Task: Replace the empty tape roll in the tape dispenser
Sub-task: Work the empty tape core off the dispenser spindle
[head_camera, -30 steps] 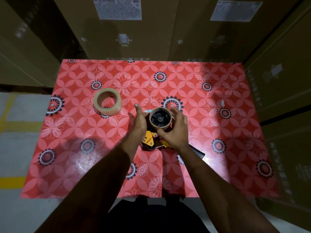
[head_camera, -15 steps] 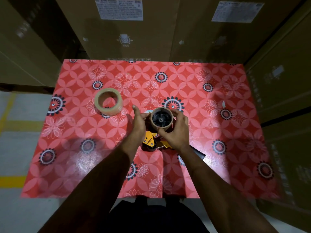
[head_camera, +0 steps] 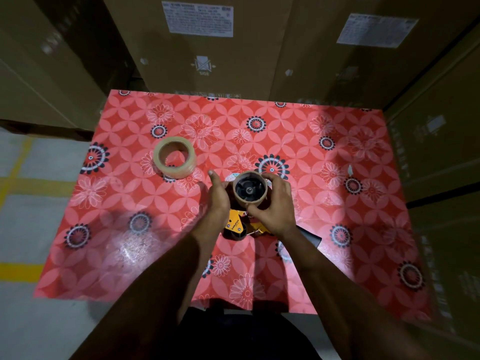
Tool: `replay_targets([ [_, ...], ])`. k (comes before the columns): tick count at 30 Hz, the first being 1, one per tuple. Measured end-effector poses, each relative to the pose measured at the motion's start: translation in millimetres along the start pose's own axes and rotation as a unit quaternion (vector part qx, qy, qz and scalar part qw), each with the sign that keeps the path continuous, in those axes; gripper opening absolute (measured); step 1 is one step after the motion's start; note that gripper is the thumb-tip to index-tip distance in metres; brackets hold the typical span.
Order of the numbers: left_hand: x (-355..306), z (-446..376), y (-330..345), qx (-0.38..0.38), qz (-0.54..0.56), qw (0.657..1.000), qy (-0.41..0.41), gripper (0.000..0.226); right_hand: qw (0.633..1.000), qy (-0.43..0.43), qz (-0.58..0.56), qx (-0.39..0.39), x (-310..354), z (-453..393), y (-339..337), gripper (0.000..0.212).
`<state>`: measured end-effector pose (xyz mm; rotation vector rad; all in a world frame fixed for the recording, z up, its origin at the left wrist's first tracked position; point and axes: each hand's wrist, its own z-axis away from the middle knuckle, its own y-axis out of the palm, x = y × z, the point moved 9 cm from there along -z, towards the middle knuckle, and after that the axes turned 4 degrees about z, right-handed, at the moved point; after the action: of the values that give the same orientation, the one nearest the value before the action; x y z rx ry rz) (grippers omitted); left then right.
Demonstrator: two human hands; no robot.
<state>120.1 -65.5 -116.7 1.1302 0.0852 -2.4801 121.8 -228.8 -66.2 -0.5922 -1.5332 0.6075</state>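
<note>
A yellow tape dispenser (head_camera: 237, 222) lies on the red flowered table (head_camera: 337, 255), its black handle (head_camera: 310, 237) poking out to the right. On its black hub sits the empty cardboard core (head_camera: 250, 201), open end facing up. My right hand (head_camera: 275, 207) wraps fingers and thumb around the core's right and near side. My left hand (head_camera: 217, 195) grips the dispenser on the left of the core, thumb pointing up. A full roll of clear tape (head_camera: 174, 157) lies flat on the table to the upper left, apart from both hands.
Tall cardboard boxes (head_camera: 207, 48) stand right behind the table and along its right side (head_camera: 436, 157). To the left is grey floor with yellow lines (head_camera: 23, 183). The table's near edge (head_camera: 181, 300) is close to my body.
Both hands hold nearly the same grip. The core and dispenser have shifted very slightly; my left thumb stays raised.
</note>
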Motion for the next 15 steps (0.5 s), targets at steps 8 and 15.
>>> replay_targets([
  [8, -3.5, 5.1, -2.9, -0.010, 0.004, 1.000, 0.018, 0.078, 0.998, 0.035, -0.035, -0.029, -10.2, 3.1, -3.6, 0.083],
  [15, -3.6, 5.1, 4.3, 0.019, -0.001, 1.000, -0.003, 0.085, 0.999, 0.037, -0.011, -0.023, -7.0, 3.4, -2.4, 0.083],
])
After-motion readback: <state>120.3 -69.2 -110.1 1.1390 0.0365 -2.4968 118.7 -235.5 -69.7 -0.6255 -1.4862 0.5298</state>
